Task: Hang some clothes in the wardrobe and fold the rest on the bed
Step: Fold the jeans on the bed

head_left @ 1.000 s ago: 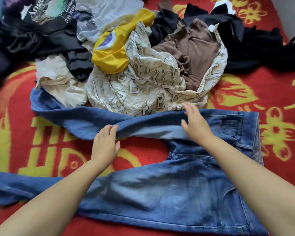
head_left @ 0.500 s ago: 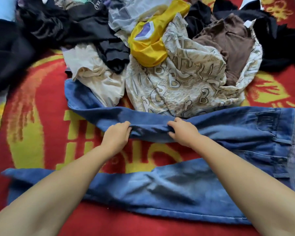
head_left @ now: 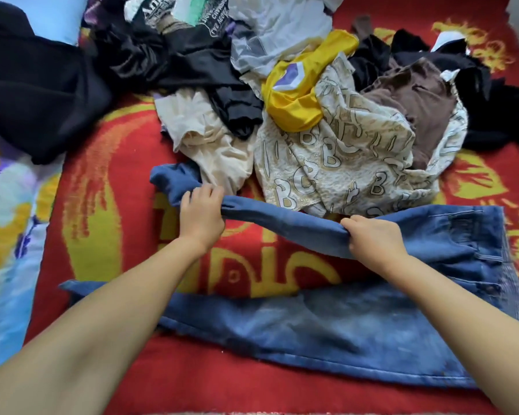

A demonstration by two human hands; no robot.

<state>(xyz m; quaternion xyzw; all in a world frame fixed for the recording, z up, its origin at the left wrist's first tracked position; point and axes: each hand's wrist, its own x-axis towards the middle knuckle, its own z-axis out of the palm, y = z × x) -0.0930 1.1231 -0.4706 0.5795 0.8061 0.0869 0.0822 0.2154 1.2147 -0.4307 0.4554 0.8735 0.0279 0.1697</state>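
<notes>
Both bare forearms reach forward from the bottom corners, angled inward over a pair of blue jeans (head_left: 357, 333) spread across the bed's red and yellow blanket (head_left: 102, 211). The left hand (head_left: 201, 215) sits knuckles up, fingers curled over the far trouser leg (head_left: 282, 223) near its hem end, its grip clenched on the denim. The right hand (head_left: 372, 238) is further toward the waistband, also back upward, fingers and thumb tucked around the same leg, grasping a fold of it. Between the two hands the fabric is bunched into a raised ridge, lifted slightly off the blanket. The near trouser leg lies flat, crossing under both forearms, with the waistband off to the right. Just beyond the held leg is a heap of unfolded clothes: a cream garment printed with letters (head_left: 342, 163) touches the denim's far edge, a yellow piece (head_left: 294, 97) lies on top of it, a brown one (head_left: 417, 106) to its right, a pale cream one (head_left: 210, 139) to its left, and black garments (head_left: 42, 94) spread toward the far left corner.
</notes>
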